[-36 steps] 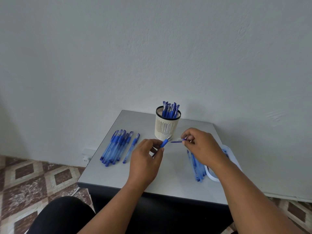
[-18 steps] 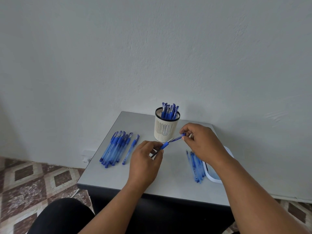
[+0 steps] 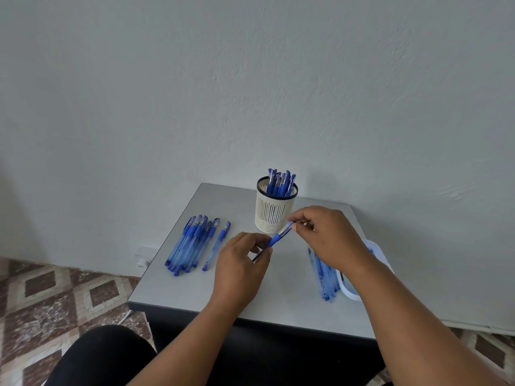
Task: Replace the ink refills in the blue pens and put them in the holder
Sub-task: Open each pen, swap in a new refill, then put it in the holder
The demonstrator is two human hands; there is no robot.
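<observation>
At frame centre, the left hand [image 3: 239,263] gripped a pen [image 3: 276,238] by its lower end. The right hand [image 3: 331,238] pinched its upper end, seemingly the cap, before the holder [image 3: 274,215].

Two bare forearms enter from the near edge of the table [image 3: 195,296]; no sleeves, watch, rings or bands show on either. Left hand [image 3: 241,267] and right hand [image 3: 331,236] are ungloved, with short nails where visible. Below the table's near-left corner, a knee [image 3: 103,355] in plain black cloth. Rest of the clothing is out of view.
</observation>
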